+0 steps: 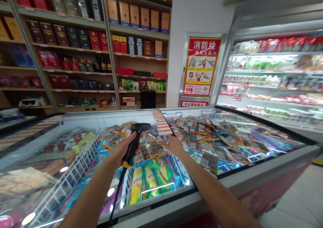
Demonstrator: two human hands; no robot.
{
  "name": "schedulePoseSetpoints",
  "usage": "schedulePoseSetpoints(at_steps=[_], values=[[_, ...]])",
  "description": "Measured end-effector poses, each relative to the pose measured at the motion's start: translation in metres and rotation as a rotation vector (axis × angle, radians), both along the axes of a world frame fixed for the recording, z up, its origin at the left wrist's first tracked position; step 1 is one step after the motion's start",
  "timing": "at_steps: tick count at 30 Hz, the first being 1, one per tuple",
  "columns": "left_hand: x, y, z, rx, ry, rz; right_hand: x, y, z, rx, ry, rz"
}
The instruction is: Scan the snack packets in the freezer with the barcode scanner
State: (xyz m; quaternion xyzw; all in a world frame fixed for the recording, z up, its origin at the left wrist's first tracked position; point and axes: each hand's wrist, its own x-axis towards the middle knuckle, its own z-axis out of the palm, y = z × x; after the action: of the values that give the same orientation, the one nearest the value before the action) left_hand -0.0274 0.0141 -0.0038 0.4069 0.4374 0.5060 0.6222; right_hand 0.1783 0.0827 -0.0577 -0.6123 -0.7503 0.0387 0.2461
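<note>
In my left hand (121,151) is a black and yellow barcode scanner (130,150), fingers wrapped round its handle and its head pointing away from me. A cable runs down from the handle's base. My right hand (175,145) has its fingertips pinched at the edge of a small grey packet (156,146) with an orange border. A pile of similar packets (202,130) spreads over the glass lid to the right. More packets (114,135) lie behind the scanner on the left. The far ends of my right fingers are partly hidden.
Under the glass of the chest freezer (174,201), white wire baskets (75,174) hold frozen goods, including corn-printed packs (151,177). An orange-striped strip (161,122) lies on the lid. Behind stand shelves of boxes (135,14), a fire-hydrant poster (202,66) and a lit fridge (272,70).
</note>
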Motion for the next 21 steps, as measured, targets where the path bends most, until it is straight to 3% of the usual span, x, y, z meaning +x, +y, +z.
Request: schedulePoseSetpoints(at_steps=[3,6,9,17,21], values=[[0.002,-0.001,-0.001,-0.021,0.012,-0.012,-0.012,0.002,0.007,0.001,-0.058,0.033],[0.004,-0.001,-0.001,-0.025,0.026,-0.023,-0.019,0.008,0.013,0.052,-0.112,0.294],[0.003,-0.001,-0.001,-0.020,0.029,-0.032,-0.023,0.013,0.015,-0.025,-0.198,0.468],[0.004,-0.001,-0.002,-0.019,0.016,-0.044,0.009,0.025,0.014,-0.046,-0.176,0.122],[0.006,-0.002,-0.001,-0.026,0.020,-0.047,0.019,0.029,0.017,-0.079,-0.121,0.273]])
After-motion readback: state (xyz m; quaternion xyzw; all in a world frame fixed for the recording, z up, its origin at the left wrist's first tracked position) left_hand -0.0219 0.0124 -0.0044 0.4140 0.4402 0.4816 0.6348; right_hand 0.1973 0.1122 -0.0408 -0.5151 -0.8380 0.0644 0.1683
